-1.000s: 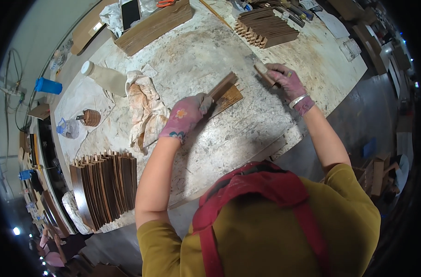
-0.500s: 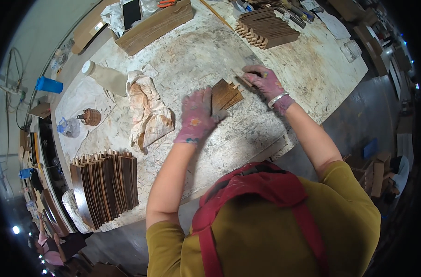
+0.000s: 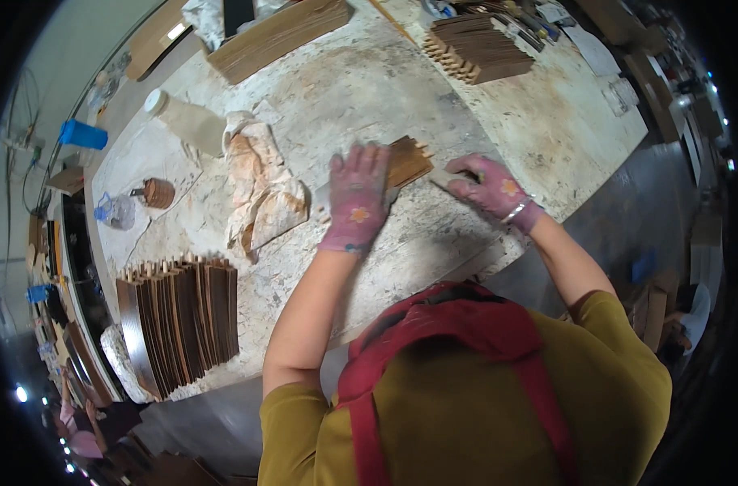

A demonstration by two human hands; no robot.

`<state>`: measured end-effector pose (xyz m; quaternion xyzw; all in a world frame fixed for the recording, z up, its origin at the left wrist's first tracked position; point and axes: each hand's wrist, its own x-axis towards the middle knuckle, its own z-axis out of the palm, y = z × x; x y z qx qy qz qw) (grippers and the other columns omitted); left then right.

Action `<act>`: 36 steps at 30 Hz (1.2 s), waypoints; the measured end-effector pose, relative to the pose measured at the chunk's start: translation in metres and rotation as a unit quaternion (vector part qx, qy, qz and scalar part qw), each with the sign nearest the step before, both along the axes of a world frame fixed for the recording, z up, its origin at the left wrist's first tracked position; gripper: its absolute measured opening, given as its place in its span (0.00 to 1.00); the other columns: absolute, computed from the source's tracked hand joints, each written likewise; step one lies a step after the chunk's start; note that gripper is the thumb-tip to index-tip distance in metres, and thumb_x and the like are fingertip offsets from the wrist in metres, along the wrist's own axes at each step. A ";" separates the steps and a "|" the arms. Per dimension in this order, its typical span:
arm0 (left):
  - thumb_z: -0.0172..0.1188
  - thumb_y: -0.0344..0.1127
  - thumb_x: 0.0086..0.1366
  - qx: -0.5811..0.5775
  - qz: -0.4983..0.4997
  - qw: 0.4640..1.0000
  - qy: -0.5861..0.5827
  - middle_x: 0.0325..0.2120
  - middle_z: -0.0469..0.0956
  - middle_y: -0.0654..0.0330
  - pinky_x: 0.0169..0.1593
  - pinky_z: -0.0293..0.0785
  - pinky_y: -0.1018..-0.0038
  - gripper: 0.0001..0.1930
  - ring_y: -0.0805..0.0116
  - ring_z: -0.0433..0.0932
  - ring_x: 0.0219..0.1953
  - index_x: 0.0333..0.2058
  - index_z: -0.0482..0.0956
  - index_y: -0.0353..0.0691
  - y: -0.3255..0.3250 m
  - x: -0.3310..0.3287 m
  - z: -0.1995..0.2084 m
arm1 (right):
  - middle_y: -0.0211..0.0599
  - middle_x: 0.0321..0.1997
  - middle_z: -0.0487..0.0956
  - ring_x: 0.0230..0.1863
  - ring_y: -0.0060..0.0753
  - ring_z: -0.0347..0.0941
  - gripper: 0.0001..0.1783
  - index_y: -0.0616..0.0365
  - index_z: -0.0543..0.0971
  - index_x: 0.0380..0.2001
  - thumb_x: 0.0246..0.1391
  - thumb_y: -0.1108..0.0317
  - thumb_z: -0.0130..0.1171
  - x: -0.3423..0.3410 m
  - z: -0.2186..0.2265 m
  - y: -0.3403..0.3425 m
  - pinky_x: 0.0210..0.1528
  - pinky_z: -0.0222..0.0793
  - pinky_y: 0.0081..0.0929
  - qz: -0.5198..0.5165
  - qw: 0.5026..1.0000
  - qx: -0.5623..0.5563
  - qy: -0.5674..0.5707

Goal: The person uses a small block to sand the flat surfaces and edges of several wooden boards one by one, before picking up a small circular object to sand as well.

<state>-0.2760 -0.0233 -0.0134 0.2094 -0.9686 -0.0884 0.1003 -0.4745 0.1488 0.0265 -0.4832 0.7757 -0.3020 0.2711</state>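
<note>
My left hand (image 3: 357,198), in a stained pink flowered glove, lies flat with its fingers stretched out. It rests against and partly over a few brown wooden slats (image 3: 407,161) with pale pegs at their far right end. The slats' other end is hidden under the glove. My right hand (image 3: 490,189), gloved alike with a bangle at the wrist, is closed just right of the slats. From its fingertips sticks a small flat pale piece (image 3: 443,176), too blurred to name, near the slats' pegged end.
Upright dark slats (image 3: 179,324) stand packed at the near left; another slat stack (image 3: 486,50) lies at the far right. A crumpled stained cloth (image 3: 264,190), a whitish bottle (image 3: 187,121), a brown pot (image 3: 158,193) and a long box (image 3: 280,39) are on the worktable (image 3: 369,89).
My right hand has come nearer and a little right, turning its pale piece toward the slats' pegged end. My left hand has shifted slightly right along the slats.
</note>
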 end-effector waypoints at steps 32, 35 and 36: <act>0.48 0.52 0.73 0.104 -0.044 0.994 0.006 0.66 0.67 0.58 0.71 0.48 0.49 0.22 0.43 0.58 0.69 0.60 0.75 0.54 -0.078 0.030 -0.025 | 0.36 0.32 0.80 0.32 0.40 0.79 0.10 0.49 0.82 0.37 0.59 0.58 0.56 0.110 -0.034 -0.087 0.32 0.77 0.39 0.248 0.912 -0.196 0.261; 0.47 0.51 0.74 0.106 -0.048 0.993 -0.007 0.65 0.68 0.56 0.70 0.49 0.49 0.21 0.40 0.58 0.69 0.59 0.76 0.54 -0.078 0.033 -0.023 | 0.35 0.30 0.79 0.31 0.38 0.79 0.11 0.47 0.83 0.36 0.62 0.57 0.55 0.103 -0.042 -0.077 0.30 0.76 0.40 0.205 0.926 -0.202 0.245; 0.47 0.50 0.74 0.105 -0.049 0.993 0.001 0.64 0.68 0.56 0.70 0.50 0.48 0.20 0.39 0.58 0.68 0.58 0.77 0.54 -0.078 0.033 -0.024 | 0.35 0.29 0.79 0.30 0.38 0.79 0.11 0.46 0.84 0.36 0.63 0.57 0.54 0.099 -0.042 -0.072 0.29 0.76 0.40 0.185 0.931 -0.202 0.240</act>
